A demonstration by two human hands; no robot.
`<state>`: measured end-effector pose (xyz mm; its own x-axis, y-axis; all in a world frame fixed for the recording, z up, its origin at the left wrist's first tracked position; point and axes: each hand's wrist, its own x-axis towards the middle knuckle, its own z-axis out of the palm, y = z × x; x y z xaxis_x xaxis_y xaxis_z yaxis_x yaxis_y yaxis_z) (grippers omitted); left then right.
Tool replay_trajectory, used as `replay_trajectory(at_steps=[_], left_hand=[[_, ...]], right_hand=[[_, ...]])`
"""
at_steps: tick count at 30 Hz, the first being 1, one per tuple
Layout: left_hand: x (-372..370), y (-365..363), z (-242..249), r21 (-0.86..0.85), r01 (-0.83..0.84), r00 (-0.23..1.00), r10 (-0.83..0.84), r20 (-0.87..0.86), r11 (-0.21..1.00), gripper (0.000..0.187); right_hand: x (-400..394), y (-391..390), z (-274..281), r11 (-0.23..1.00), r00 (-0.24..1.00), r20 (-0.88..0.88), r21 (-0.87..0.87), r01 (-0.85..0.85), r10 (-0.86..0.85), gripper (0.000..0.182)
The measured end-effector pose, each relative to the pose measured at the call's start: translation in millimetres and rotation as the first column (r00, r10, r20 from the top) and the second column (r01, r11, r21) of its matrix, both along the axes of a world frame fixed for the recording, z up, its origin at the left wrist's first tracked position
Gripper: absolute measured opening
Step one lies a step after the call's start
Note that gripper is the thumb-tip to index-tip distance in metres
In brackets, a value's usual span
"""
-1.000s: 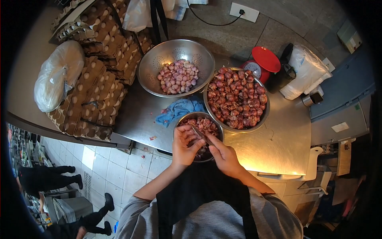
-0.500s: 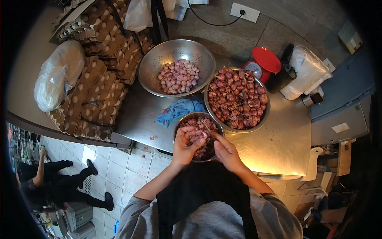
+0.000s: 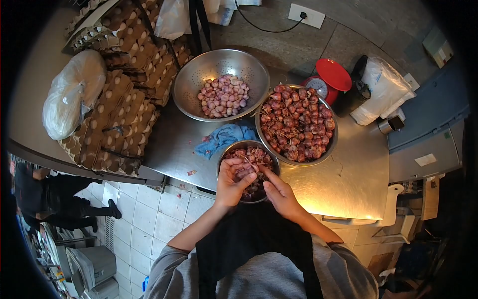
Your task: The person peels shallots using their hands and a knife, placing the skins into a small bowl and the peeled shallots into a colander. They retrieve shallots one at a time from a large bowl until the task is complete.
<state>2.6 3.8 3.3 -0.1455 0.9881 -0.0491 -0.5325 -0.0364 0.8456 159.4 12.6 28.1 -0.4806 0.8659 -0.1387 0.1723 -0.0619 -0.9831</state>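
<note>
My left hand (image 3: 231, 185) is curled over a small steel bowl (image 3: 219, 168) of reddish skins, its fingers closed around a shallot (image 3: 246, 172). Close beside it, my right hand (image 3: 282, 193) has its index finger reaching to the shallot and its other fingers bent in. Whatever the right hand grips is too small to make out. Behind to the right stands a wide steel bowl (image 3: 337, 137) heaped with unpeeled shallots (image 3: 298, 122). A steel colander (image 3: 186, 92) at the back holds pale pink peeled shallots (image 3: 223, 97).
A crumpled blue cloth (image 3: 225, 139) lies left of the small bowl on the steel table (image 3: 358, 174). Egg trays (image 3: 117, 122) are stacked at left, with a plastic bag (image 3: 74, 94) on them. A red scale (image 3: 332, 74) stands behind the wide bowl. Another person (image 3: 59, 199) is at far left.
My right hand has shifted slightly, and the thin blade-like thing seen at its fingers earlier is no longer distinct. My left hand has stayed in place. The person at far left has moved farther left.
</note>
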Motion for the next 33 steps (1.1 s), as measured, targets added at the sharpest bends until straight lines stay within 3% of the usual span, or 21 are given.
replay_trajectory(at_steps=[2,5,8,14,18,24,30,33], left_hand=[[0.2,0.1,-2.6,0.001,-0.016,1.0,0.016,-0.019,1.0,0.043],[0.0,-0.8,-3.6,0.003,-0.033,0.999,0.033,-0.036,0.999,0.043],[-0.1,-1.3,-2.8,-0.009,-0.037,0.999,0.037,-0.03,0.999,0.042],[-2.0,-0.3,-6.4,-0.032,0.031,0.999,-0.03,0.039,0.999,0.04],[-4.2,-1.3,-5.9,-0.022,0.11,0.985,-0.106,0.136,0.994,0.034],[-4.7,0.1,12.1,-0.177,0.133,0.956,-0.079,0.284,0.975,0.024],[-2.9,2.1,0.8,-0.156,0.097,0.988,-0.077,0.134,0.983,0.028],[-5.0,0.8,4.1,-0.159,0.184,0.975,-0.159,0.155,0.97,0.03]], right_hand=[[-3.1,1.8,-3.3,0.953,0.999,0.037,0.303,0.01,-0.022,0.04],[-0.1,1.8,5.3,0.962,0.985,0.169,0.272,-0.031,-0.016,0.038],[0.2,2.9,1.2,0.974,0.994,0.109,0.226,0.001,-0.026,0.036],[7.1,7.3,-9.4,0.969,0.976,-0.195,-0.244,0.047,-0.096,0.034],[5.3,10.3,-8.0,0.964,0.961,-0.23,-0.25,0.093,-0.152,0.034],[7.0,10.1,-8.6,0.971,0.965,-0.223,-0.225,0.086,-0.137,0.034],[3.8,8.1,-4.1,0.971,0.973,-0.189,-0.221,0.086,-0.129,0.034],[7.6,15.3,-17.8,0.976,0.972,-0.179,-0.178,0.122,-0.154,0.034]])
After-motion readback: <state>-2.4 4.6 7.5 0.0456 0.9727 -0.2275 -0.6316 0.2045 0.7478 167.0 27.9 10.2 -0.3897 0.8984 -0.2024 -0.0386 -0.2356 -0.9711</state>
